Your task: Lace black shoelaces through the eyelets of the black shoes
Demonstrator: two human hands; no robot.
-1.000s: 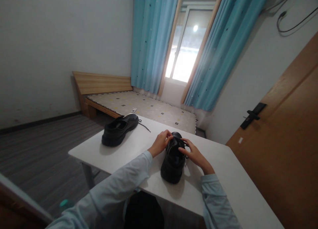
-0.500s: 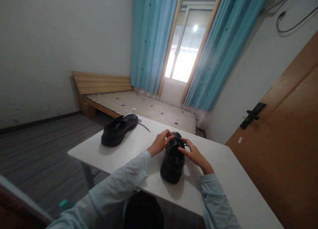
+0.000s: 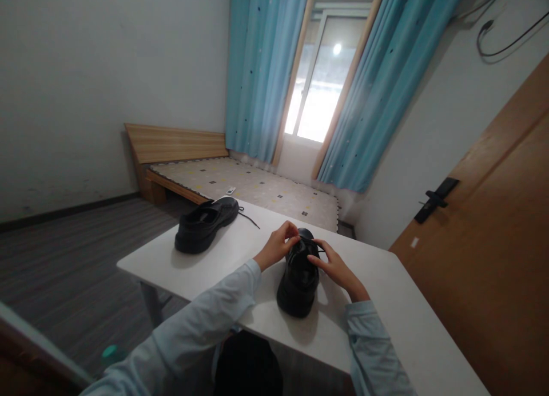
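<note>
A black shoe [image 3: 297, 293] stands on the white table [image 3: 373, 270], heel toward me and toe pointing away. My left hand [image 3: 278, 244] is at the upper left of its lacing, thumb and index finger pinched together; what is between them is too small to make out. On the other side, my right hand [image 3: 332, 265] rests against the shoe's right edge, its thumb and index finger spread on the upper. Part of a black lace shows beside the right fingertips. A second black shoe [image 3: 199, 233] sits at the table's left, its lace trailing to the right.
Behind the table is a bed [image 3: 266, 187] with a patterned mattress and a small white object [image 3: 231, 190] on it. A brown door [image 3: 489, 241] stands to the right. A green-capped item [image 3: 110, 353] is low at the left.
My left fingers have shifted slightly at the lacing and are closer together. My right hand and both shoes have stayed in place.
</note>
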